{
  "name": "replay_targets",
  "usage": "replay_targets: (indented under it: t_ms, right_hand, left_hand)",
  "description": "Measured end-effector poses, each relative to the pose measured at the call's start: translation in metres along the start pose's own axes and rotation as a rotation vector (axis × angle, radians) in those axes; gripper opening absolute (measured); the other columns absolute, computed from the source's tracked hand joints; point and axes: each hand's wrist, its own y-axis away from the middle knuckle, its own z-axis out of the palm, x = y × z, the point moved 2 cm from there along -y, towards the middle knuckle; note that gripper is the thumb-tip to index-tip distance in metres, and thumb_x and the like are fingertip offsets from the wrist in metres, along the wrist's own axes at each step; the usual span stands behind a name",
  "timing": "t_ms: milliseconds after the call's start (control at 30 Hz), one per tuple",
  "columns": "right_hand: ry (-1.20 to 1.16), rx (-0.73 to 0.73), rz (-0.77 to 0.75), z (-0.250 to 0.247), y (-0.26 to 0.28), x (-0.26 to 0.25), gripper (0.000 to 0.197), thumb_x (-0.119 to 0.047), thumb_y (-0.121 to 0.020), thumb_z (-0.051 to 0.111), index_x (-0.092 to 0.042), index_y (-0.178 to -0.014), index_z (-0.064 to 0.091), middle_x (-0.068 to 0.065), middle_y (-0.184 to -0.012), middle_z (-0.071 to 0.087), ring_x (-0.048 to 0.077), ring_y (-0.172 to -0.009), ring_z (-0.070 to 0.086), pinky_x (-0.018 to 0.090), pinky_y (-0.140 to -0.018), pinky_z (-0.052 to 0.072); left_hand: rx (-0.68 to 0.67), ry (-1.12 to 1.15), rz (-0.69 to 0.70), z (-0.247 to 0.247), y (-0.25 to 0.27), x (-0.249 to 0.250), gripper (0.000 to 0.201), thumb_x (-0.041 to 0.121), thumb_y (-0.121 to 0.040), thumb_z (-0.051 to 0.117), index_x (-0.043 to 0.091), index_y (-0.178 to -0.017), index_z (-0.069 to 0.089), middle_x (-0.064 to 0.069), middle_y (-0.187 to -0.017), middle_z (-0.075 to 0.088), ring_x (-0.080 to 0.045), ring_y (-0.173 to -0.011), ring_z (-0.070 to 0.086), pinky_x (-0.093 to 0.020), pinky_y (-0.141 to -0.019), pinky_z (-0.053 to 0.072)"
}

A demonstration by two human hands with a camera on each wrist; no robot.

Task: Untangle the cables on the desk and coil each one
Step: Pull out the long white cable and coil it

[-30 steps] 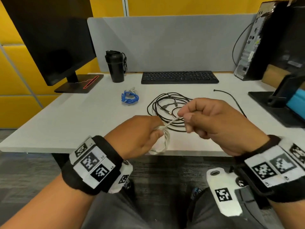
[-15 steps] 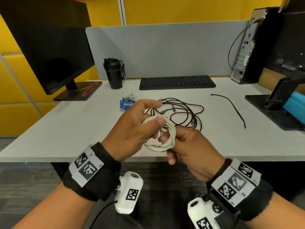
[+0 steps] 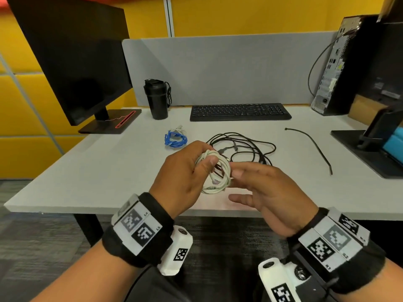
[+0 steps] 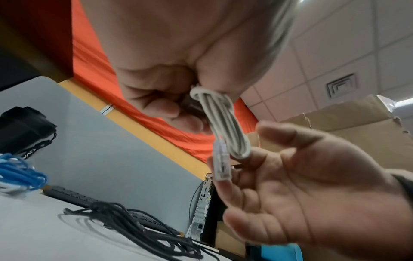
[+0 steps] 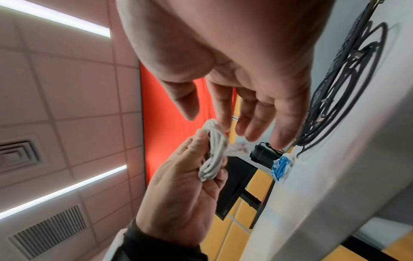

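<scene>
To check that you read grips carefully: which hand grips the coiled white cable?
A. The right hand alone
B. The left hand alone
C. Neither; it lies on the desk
B: the left hand has thumb and fingers curled round the coiled white cable, while the right hand is spread open beside it, above the grey desk.

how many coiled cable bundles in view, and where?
2. The white coil is held in the left hand above the desk's near edge; the blue coil lies on the desk by the black bottle. The black cables lie loose, uncoiled.
</scene>
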Motion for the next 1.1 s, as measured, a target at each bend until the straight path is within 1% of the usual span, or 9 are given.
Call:
replay_targets:
  t_ms: [100, 200, 300, 400, 600, 700, 767, 933, 1100]
  right_hand:
    - [0.203, 0.115, -0.095, 0.003, 0.002, -0.001, 0.007, -0.034, -0.089, 0.07, -0.029, -0.089, 0.075, 0.0, -0.092, 0.075, 0.022, -0.094, 0.07, 0.036, -0.078, 0.06]
    - [0.394, 0.216, -0.183, 0.003, 0.001, 0.002, 0.013, -0.026, -0.092, 0.067, -0.027, -0.08, 0.072, -0.001, -0.08, 0.073, 0.018, -0.077, 0.07, 0.025, -0.061, 0.059]
    - [0.364, 0.17, -0.209, 0.006, 0.002, 0.003, 0.009, -0.02, -0.094, 0.065, -0.02, -0.086, 0.07, 0.003, -0.077, 0.072, 0.015, -0.068, 0.07, 0.027, -0.061, 0.058]
    - [0.302, 0.166, -0.208, 0.009, 0.003, 0.006, 0.007, -0.015, -0.092, 0.067, -0.015, -0.098, 0.07, 0.008, -0.082, 0.072, 0.014, -0.07, 0.07, 0.03, -0.064, 0.058]
    - [0.675, 0.325, -0.662, 0.004, 0.016, -0.019, 0.045, -0.033, -0.073, 0.081, -0.036, -0.113, 0.062, -0.014, -0.109, 0.059, 0.012, -0.089, 0.059, 0.02, -0.066, 0.051]
    - [0.761, 0.291, -0.829, 0.009, 0.019, -0.028, 0.025, -0.027, -0.077, 0.08, -0.027, -0.1, 0.071, -0.011, -0.094, 0.063, 0.01, -0.083, 0.061, 0.023, -0.066, 0.051]
    - [0.69, 0.352, -0.798, 0.004, 0.016, -0.033, 0.008, -0.015, -0.081, 0.078, -0.021, -0.086, 0.074, -0.008, -0.08, 0.067, 0.012, -0.075, 0.065, 0.03, -0.066, 0.055]
    - [0.179, 0.283, -0.548, -0.023, 0.007, -0.048, 0.024, 0.009, -0.08, 0.073, -0.013, -0.089, 0.069, 0.01, -0.083, 0.073, 0.022, -0.072, 0.07, 0.031, -0.063, 0.057]
    - [0.309, 0.057, -0.477, -0.013, 0.007, -0.039, 0.029, 0.008, -0.081, 0.07, -0.016, -0.098, 0.069, 0.009, -0.084, 0.072, 0.021, -0.075, 0.069, 0.028, -0.064, 0.056]
  left_hand:
    - [0.042, 0.06, -0.047, 0.008, 0.003, 0.003, 0.011, 0.028, -0.101, 0.056, 0.022, -0.105, 0.064, 0.013, -0.08, 0.067, -0.003, -0.073, 0.063, -0.014, -0.067, 0.047]
    - [0.003, 0.564, -0.327, 0.014, 0.002, 0.004, 0.008, 0.019, -0.098, 0.06, 0.013, -0.099, 0.066, 0.004, -0.072, 0.07, -0.007, -0.059, 0.062, -0.02, -0.057, 0.05]
    - [-0.157, 1.189, -0.565, 0.013, 0.0, 0.005, 0.009, 0.016, -0.095, 0.061, 0.008, -0.092, 0.063, -0.003, -0.07, 0.064, -0.009, -0.055, 0.057, -0.021, -0.051, 0.049]
    - [-0.207, 1.379, -0.635, 0.015, 0.001, 0.006, 0.01, 0.018, -0.089, 0.066, 0.009, -0.084, 0.064, -0.004, -0.071, 0.062, -0.009, -0.057, 0.058, -0.019, -0.05, 0.048]
    - [0.057, 1.101, -0.573, 0.029, 0.004, 0.011, 0.014, 0.018, -0.097, 0.06, 0.005, -0.099, 0.061, -0.009, -0.072, 0.07, -0.015, -0.058, 0.067, -0.027, -0.055, 0.055]
    - [0.091, 1.067, -0.551, 0.029, 0.007, 0.014, 0.014, 0.019, -0.098, 0.059, 0.007, -0.102, 0.061, -0.009, -0.076, 0.072, -0.015, -0.064, 0.068, -0.028, -0.058, 0.055]
    - [0.053, 1.098, -0.526, 0.028, 0.006, 0.018, 0.014, 0.017, -0.099, 0.057, 0.005, -0.106, 0.058, -0.01, -0.081, 0.074, -0.015, -0.066, 0.069, -0.029, -0.063, 0.056]
    - [-0.219, 0.82, -0.502, 0.021, 0.005, 0.017, 0.024, 0.001, -0.086, 0.065, 0.01, -0.106, 0.058, -0.008, -0.101, 0.077, -0.022, -0.09, 0.072, -0.033, -0.079, 0.056]
    - [-0.301, 0.23, -0.185, 0.014, 0.007, 0.022, 0.038, 0.034, -0.079, 0.073, 0.043, -0.112, 0.056, 0.013, -0.097, 0.071, -0.005, -0.085, 0.068, -0.019, -0.072, 0.051]
